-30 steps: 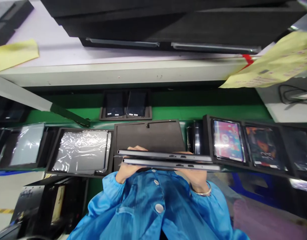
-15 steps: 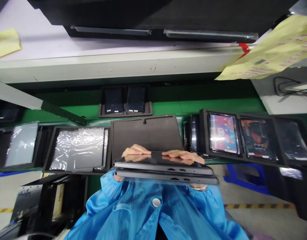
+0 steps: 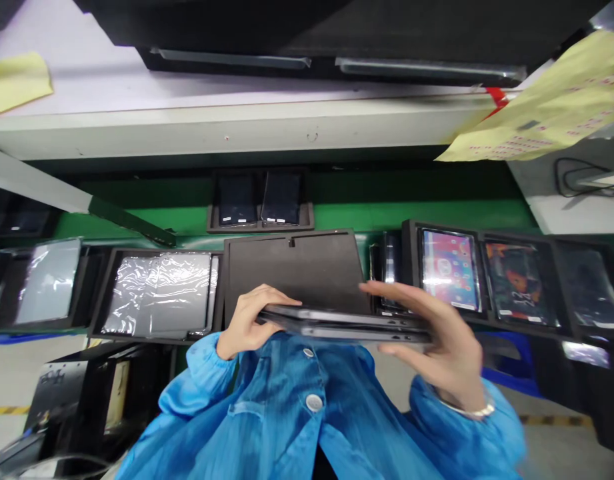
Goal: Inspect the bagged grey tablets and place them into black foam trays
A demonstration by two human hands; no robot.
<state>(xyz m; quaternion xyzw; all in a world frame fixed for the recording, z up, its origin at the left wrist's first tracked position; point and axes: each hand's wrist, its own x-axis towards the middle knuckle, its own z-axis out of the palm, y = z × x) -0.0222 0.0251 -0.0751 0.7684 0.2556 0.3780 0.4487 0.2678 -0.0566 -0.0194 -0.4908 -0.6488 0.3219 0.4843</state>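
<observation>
Two dark tablets are stacked one on the other, edge-on to me, in front of my chest. My left hand grips their left end, with the thumb below and the fingers on top. Around their right end my right hand is spread, slightly blurred, its fingers above and its thumb below, apart from the faces. Ports show along the tablets' near edges. Behind them lies a dark foam tray on the bench.
To the left, a tray holds film-wrapped grey tablets. On the right stands a tray with a lit tablet and a darker-screened tablet. Two tablets lie in a small tray farther back. A white shelf overhangs the bench, with a yellow paper hanging.
My hands have moved from the top face out to the two ends of the stacked tablets. The left has closed on them; the right has opened wide. The stack has turned more edge-on.
</observation>
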